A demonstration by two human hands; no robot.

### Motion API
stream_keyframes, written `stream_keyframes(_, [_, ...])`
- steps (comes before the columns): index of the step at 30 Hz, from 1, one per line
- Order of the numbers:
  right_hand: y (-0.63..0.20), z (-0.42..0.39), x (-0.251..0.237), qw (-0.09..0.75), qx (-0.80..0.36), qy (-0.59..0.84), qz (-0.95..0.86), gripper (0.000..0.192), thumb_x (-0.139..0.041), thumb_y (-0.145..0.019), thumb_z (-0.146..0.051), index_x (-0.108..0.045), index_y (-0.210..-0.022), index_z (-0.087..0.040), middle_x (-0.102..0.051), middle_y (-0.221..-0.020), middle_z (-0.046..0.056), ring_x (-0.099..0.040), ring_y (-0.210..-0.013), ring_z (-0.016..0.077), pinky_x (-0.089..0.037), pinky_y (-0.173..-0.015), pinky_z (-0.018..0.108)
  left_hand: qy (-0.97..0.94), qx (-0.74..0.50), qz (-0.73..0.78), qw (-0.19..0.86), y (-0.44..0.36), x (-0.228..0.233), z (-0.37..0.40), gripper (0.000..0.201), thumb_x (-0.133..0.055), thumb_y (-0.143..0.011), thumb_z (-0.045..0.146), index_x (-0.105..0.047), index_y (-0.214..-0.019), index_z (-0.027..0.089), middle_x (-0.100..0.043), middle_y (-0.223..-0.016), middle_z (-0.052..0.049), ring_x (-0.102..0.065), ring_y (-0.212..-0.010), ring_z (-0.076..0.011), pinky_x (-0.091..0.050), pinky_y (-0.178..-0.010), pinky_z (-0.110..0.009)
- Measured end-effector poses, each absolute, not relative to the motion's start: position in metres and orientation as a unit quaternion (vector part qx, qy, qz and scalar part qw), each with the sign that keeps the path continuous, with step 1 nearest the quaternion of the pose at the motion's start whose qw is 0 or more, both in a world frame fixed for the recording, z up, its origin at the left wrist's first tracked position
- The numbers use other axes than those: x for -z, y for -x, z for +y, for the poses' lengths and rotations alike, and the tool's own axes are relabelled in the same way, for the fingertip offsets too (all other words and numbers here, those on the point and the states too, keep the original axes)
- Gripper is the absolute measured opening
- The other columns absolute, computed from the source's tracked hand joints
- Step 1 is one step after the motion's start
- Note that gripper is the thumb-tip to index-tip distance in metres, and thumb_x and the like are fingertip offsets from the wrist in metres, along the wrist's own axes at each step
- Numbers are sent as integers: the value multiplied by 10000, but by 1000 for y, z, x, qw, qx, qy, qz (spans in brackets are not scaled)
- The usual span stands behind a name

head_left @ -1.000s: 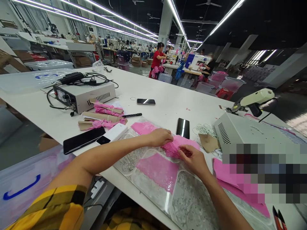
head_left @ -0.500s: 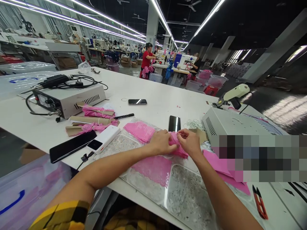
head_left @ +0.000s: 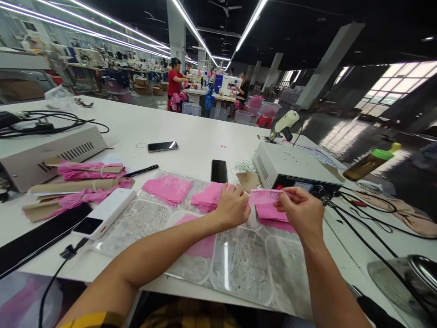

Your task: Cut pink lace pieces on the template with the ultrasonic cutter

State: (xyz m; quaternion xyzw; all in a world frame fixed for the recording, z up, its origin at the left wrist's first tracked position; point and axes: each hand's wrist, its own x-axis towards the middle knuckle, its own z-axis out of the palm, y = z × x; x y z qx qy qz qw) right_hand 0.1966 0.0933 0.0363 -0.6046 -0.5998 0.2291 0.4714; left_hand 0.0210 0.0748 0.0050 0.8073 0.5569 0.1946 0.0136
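Observation:
My right hand [head_left: 300, 210] pinches the edge of a thin pink fabric piece [head_left: 264, 197] between thumb and fingertips. The piece is stretched out to the left, above other pink fabric pieces [head_left: 275, 217]. My left hand [head_left: 234, 205] rests with bent fingers on the right side of a stack of pink lace pieces [head_left: 208, 196]; its fingertips are partly hidden. Another pink lace stack [head_left: 167, 187] lies to the left, and a flat pink piece [head_left: 200, 243] lies partly under my left forearm. All rest on a clear-covered board [head_left: 241, 269] with rounded sections.
Two phones [head_left: 219, 171] [head_left: 163, 146], a white power bank [head_left: 105, 214] and tied pink bundles [head_left: 90, 171] lie around the board. Grey machine boxes [head_left: 293, 161] [head_left: 54, 150] with cables stand on both sides. A green-lidded bottle [head_left: 368, 165] is at right. Co-workers are in the background.
My right hand has moved right, away from my left hand, drawing a pink piece with it. My left hand stays on the lace stack. The view has turned to the right.

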Motion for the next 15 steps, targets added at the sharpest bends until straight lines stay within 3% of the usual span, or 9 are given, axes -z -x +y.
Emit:
stream_keyframes(4, [-246,42,-1,410,-244,652,-589,307,-568,-685,-471,-622,-810,-196,-641,-522,18,-613,-440,183,-483,-458,286,-893,-159,422,1,-19,18,39,111,-546,-855,204,-646,-816,172,-634,-932,-101,-540,-951,-256,-288,-1075,-557])
stream_keyframes(8, [-278,-1,33,330,-240,682,-606,253,-582,-647,-470,-638,-750,-245,-612,-479,-18,-571,-429,180,-429,-466,299,-951,-108,279,-77,-13,37,9,137,-510,-840,130,-631,-798,180,-608,-806,-70,-534,-805,-227,-283,-1085,-560])
stream_keyframes(12, [-298,-20,50,223,-191,714,-636,252,-512,-693,-490,-631,-783,-287,-608,-508,-30,-555,-452,183,-380,-457,307,-963,-66,261,-8,-11,27,2,97,-570,-764,153,-642,-829,163,-630,-838,-63,-569,-802,-214,-301,-1093,-520])
stream_keyframes(15, [-305,-18,53,206,-173,717,-643,263,-518,-705,-515,-635,-803,-301,-620,-540,-30,-565,-460,186,-374,-459,306,-950,-33,301,72,-16,16,9,97,-585,-770,152,-663,-828,159,-661,-882,-63,-607,-836,-212,-369,-1048,-471])
